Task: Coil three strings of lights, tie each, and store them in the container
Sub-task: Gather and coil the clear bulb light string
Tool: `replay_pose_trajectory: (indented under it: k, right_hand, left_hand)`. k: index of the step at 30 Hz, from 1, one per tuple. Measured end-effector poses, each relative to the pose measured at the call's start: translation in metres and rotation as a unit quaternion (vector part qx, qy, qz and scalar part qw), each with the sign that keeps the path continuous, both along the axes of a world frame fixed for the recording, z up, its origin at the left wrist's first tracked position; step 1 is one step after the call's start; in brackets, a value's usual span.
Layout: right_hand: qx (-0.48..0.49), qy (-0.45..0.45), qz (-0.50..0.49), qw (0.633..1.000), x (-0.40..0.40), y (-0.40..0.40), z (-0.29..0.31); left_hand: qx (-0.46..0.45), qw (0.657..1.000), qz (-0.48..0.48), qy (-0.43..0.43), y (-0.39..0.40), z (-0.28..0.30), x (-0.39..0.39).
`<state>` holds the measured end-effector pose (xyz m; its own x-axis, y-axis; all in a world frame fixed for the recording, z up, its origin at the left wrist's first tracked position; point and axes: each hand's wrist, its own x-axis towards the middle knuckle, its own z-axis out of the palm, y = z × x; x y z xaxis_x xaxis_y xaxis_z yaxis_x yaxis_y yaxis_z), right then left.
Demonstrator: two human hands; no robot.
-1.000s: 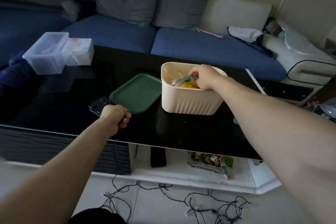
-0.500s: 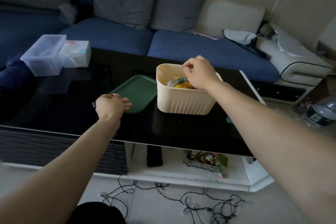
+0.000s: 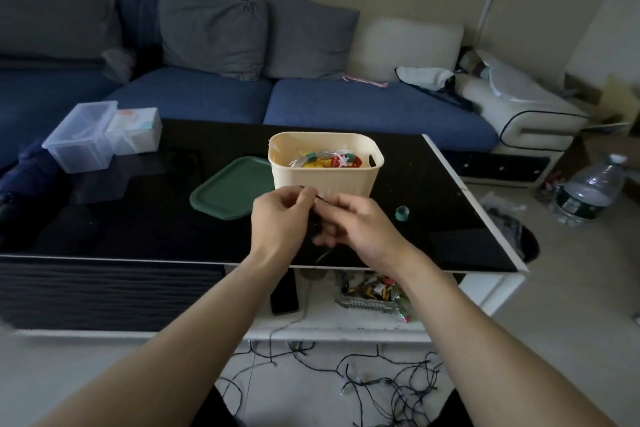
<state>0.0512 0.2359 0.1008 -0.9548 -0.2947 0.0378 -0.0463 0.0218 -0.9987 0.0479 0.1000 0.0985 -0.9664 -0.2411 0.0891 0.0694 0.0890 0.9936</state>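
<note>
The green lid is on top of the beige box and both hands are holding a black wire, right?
Not quite. The head view shows the lid lying flat on the table, left of the open box. Both hands, left and right, do hold the wire.

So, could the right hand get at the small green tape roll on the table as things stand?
Probably not yet: the right hand pinches the dark light string. The small green tape roll lies unobstructed beside it.
</note>
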Motion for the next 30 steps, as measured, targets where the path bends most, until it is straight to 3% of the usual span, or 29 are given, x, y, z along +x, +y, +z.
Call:
replay_pose_trajectory:
  k: [6, 9, 12, 14, 18, 22, 26, 30]
  right_hand:
    - [0.167, 0.136, -0.044, 0.976, 0.011, 0.039, 0.013]
    - [0.239, 0.129, -0.04, 0.962, 0.006, 0.051, 0.005]
    - [0.254, 0.123, -0.033, 0.959, 0.005, 0.065, 0.005]
    - [0.227, 0.11, -0.045, 0.967, 0.004, 0.078, 0.007]
    - [0.169, 0.059, -0.086, 0.98, 0.002, 0.116, 0.001]
    - [0.085, -0.037, -0.109, 0.99, 0.0, 0.151, -0.01]
    - [0.13, -0.066, -0.165, 0.975, -0.004, 0.163, -0.023]
    - [0.193, -0.01, -0.17, 0.966, -0.007, 0.148, -0.03]
  left_hand:
    - [-0.099, 0.989, -0.091, -0.061, 0.019, -0.03, 0.009]
    - [-0.196, 0.974, -0.11, -0.017, 0.033, -0.036, 0.004]
    - [-0.235, 0.946, -0.218, 0.04, 0.038, -0.031, -0.01]
    - [-0.21, 0.928, -0.306, 0.028, 0.039, -0.027, -0.019]
    - [-0.162, 0.906, -0.39, -0.015, 0.038, -0.032, -0.032]
    - [0.011, 0.878, -0.469, -0.094, 0.032, -0.039, -0.036]
    - [0.061, 0.852, -0.487, -0.183, 0.025, -0.037, -0.045]
    - [0.062, 0.827, -0.511, -0.226, 0.031, -0.037, -0.047]
